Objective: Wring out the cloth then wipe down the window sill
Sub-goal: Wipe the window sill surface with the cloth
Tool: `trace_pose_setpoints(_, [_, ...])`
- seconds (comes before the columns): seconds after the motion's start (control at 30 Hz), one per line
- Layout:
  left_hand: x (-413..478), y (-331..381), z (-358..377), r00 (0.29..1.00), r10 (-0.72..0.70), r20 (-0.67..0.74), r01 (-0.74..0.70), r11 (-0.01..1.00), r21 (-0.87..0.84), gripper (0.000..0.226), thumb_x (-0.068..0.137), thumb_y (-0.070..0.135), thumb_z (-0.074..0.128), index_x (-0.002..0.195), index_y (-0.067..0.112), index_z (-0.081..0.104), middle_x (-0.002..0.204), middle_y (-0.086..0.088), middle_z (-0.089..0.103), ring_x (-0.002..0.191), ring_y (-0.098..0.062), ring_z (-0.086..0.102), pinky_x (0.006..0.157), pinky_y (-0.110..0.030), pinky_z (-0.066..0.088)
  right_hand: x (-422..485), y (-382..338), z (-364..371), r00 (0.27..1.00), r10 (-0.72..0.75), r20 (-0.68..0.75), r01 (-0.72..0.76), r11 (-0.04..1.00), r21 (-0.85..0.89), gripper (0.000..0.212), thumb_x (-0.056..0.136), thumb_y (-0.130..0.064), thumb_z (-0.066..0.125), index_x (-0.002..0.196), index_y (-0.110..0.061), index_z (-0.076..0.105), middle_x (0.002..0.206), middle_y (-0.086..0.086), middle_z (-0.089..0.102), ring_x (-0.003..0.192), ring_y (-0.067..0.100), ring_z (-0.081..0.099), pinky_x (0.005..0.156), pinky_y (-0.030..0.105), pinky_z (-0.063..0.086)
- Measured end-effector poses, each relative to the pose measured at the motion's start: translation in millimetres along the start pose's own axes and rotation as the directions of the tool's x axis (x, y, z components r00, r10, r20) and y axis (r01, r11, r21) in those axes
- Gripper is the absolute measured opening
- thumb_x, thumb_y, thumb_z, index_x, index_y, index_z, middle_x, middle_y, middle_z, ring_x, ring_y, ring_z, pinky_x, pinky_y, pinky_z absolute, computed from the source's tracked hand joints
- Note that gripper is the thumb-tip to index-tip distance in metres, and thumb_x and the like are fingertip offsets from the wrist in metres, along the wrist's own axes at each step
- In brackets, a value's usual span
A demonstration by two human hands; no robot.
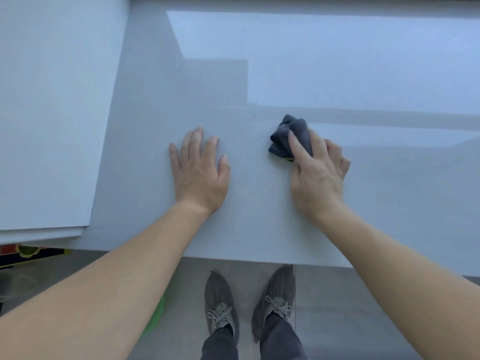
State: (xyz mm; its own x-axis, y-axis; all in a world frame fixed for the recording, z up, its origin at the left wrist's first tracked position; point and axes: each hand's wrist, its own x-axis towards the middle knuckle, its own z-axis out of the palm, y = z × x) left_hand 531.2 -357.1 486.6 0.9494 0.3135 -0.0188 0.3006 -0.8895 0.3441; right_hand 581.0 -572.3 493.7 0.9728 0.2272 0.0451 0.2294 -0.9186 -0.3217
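A wide, pale grey window sill (259, 87) fills most of the head view. A bunched dark grey cloth (288, 135) lies on it right of centre, with a small yellow tag showing at its near edge. My right hand (318, 172) grips the cloth from the near side, fingers curled over it and pressing it onto the sill. My left hand (200, 167) rests flat on the sill to the left of the cloth, fingers spread and holding nothing.
A white wall panel (52, 113) bounds the sill on the left. The sill's front edge (259, 261) runs just above my grey shoes (220, 305) on the grey floor. Part of a green object (155, 315) shows under my left forearm.
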Motion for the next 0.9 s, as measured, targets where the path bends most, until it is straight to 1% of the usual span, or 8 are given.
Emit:
trace_pose_setpoints(0.23, [-4.4,1.4,5.4,1.0,-0.003,-0.019,0.003,1.0,0.029,0.052,0.096,0.04,0.032,0.141,0.018,0.043,0.161,-0.006,0.025,0.15,-0.019,0.013,0.122,-0.049,-0.001,13.4,12.5,-14.5,0.948,-0.303,0.102,0.305,0.952,-0.008,0.044,0.086,-0.032,0.061,0.129,-0.025,0.057,0.152,0.008,0.037,0.128,0.033,0.037,0.101,0.047,0.034])
trace_pose_setpoints(0.37, [-4.5,2.5,4.5,1.0,-0.014,0.0,0.014,0.998,0.055,0.053,0.095,0.041,0.031,0.142,0.019,0.043,0.162,-0.005,0.024,0.151,-0.018,0.012,0.122,-0.05,0.001,27.5,10.8,-8.9,0.868,-0.471,0.158,0.47,0.881,0.045,0.061,0.091,-0.022,0.054,0.149,-0.026,0.036,0.163,0.009,0.018,0.145,0.035,0.022,0.113,0.045,0.028])
trace_pose_setpoints(0.5, [-2.8,6.1,3.7,1.0,-0.032,0.001,0.031,0.998,0.05,0.053,0.094,0.042,0.033,0.139,0.018,0.045,0.16,-0.006,0.028,0.15,-0.02,0.016,0.122,-0.051,0.003,37.6,24.6,-7.2,0.734,-0.643,0.22,0.653,0.757,0.035,0.063,0.089,-0.01,0.048,0.147,-0.033,0.041,0.162,0.011,0.021,0.145,0.037,0.024,0.116,0.045,0.024])
trace_pose_setpoints(0.57, [-0.8,7.4,1.3,0.999,-0.028,-0.024,0.029,0.997,0.075,0.052,0.093,0.042,0.034,0.135,0.015,0.05,0.154,-0.01,0.037,0.145,-0.026,0.027,0.12,-0.054,0.012,66.2,32.9,-8.3,0.779,-0.592,0.206,0.598,0.801,0.039,0.063,0.087,-0.008,0.045,0.145,-0.034,0.044,0.161,0.01,0.023,0.144,0.036,0.027,0.114,0.047,0.029])
trace_pose_setpoints(0.67, [13.1,10.0,-4.9,0.997,-0.024,-0.071,0.03,0.996,0.083,0.049,0.092,0.041,0.037,0.127,0.012,0.056,0.143,-0.015,0.049,0.132,-0.035,0.042,0.113,-0.054,0.026,122.9,30.9,-5.3,0.967,-0.231,0.106,0.223,0.972,0.078,0.059,0.091,-0.012,0.046,0.147,-0.031,0.041,0.163,0.009,0.018,0.145,0.036,0.025,0.11,0.051,0.035])
trace_pose_setpoints(0.73, [32.4,14.1,-6.7,0.997,0.003,-0.081,0.001,0.998,0.055,0.047,0.092,0.039,0.037,0.125,0.012,0.057,0.142,-0.015,0.049,0.131,-0.035,0.043,0.114,-0.053,0.026,127.0,14.3,1.5,0.973,-0.215,0.086,0.208,0.975,0.082,0.064,0.089,-0.015,0.044,0.151,-0.025,0.036,0.164,0.012,0.016,0.147,0.038,0.022,0.111,0.053,0.034])
trace_pose_setpoints(0.83, [72.1,20.4,-7.2,0.994,0.014,-0.109,-0.017,1.0,-0.026,0.044,0.093,0.035,0.039,0.127,0.012,0.055,0.146,-0.014,0.045,0.137,-0.031,0.037,0.119,-0.05,0.015,84.6,0.2,11.0,0.815,-0.561,0.144,0.547,0.827,0.127,0.068,0.085,-0.008,0.043,0.152,-0.014,0.033,0.162,0.013,0.021,0.148,0.036,0.023,0.118,0.048,0.027])
trace_pose_setpoints(0.9, [99.2,21.3,-7.4,0.994,0.01,-0.113,-0.019,0.997,-0.071,0.045,0.094,0.033,0.039,0.13,0.01,0.052,0.148,-0.014,0.043,0.141,-0.029,0.033,0.121,-0.049,0.01,78.1,8.8,7.8,0.714,-0.675,0.186,0.659,0.738,0.147,0.063,0.085,-0.002,0.042,0.147,-0.014,0.039,0.161,0.012,0.025,0.146,0.034,0.026,0.116,0.043,0.029])
